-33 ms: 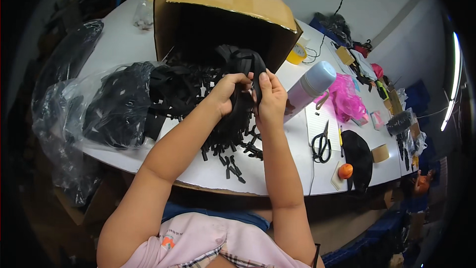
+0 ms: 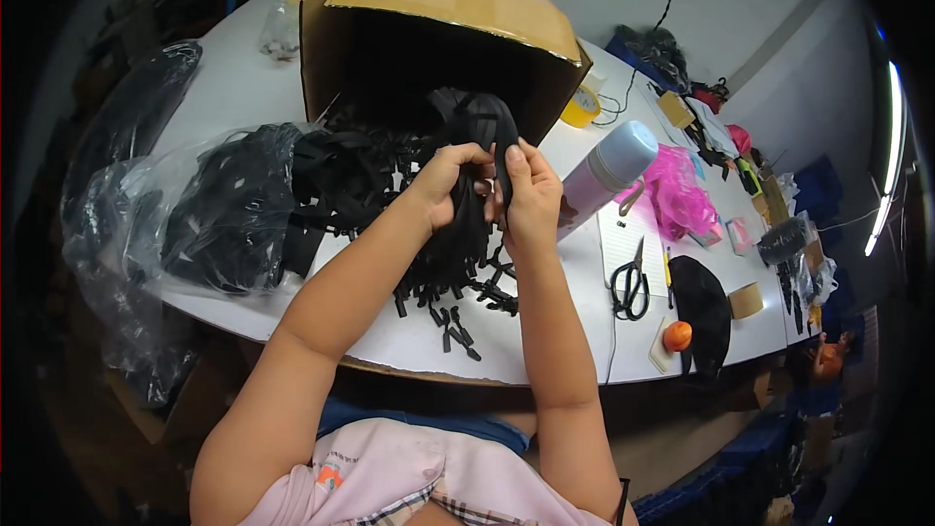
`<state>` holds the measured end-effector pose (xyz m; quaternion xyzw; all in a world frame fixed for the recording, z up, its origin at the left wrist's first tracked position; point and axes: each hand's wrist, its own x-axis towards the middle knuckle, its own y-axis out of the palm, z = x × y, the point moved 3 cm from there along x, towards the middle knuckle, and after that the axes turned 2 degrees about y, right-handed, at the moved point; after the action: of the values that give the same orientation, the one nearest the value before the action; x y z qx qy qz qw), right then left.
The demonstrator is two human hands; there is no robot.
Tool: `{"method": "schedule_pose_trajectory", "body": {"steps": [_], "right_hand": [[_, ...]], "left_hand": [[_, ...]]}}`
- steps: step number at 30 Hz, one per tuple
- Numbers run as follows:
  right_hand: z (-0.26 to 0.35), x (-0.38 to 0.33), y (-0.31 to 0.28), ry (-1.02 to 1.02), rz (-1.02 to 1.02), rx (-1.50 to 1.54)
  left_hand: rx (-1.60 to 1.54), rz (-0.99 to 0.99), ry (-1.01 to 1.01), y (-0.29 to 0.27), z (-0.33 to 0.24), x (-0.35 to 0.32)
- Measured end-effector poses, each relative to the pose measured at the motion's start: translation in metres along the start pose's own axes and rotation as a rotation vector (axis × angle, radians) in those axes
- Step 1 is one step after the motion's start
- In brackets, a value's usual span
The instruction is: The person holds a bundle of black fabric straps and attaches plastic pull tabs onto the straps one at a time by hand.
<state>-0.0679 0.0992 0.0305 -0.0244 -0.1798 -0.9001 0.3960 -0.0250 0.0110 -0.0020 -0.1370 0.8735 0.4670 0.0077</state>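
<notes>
Both of my hands are raised over the white table and grip one bundle of black straps with small black clips on their ends. My left hand clasps the bundle from the left. My right hand pinches a strap at the top, fingers pointing up. The strap ends hang down and spread on the table. More black straps lie in a heap just left of my hands, in front of an open cardboard box lying on its side.
A clear plastic bag full of black straps lies at the left. A pale blue flask lies to the right of my hands. Farther right lie black scissors, a pink bag, a black cloth item and an orange ball.
</notes>
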Motion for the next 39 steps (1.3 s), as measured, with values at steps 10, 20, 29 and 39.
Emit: {"method": "schedule_pose_trajectory", "body": {"steps": [10, 20, 29, 39], "right_hand": [[-0.028, -0.026, -0.011, -0.016, 0.033, -0.342], [0.003, -0.029, -0.013, -0.455, -0.037, -0.973], [0.047, -0.001, 0.008, -0.66, -0.025, -0.897], [0.041, 0.005, -0.011, -0.416, 0.053, -0.618]], "left_hand": [[0.189, -0.191, 0.357, 0.018, -0.005, -0.014], [0.133, -0.134, 0.374, 0.009, -0.012, -0.009], [0.611, 0.148, 0.336, 0.03, -0.002, -0.018], [0.784, 0.196, 0.246, 0.027, 0.003, -0.014]]}}
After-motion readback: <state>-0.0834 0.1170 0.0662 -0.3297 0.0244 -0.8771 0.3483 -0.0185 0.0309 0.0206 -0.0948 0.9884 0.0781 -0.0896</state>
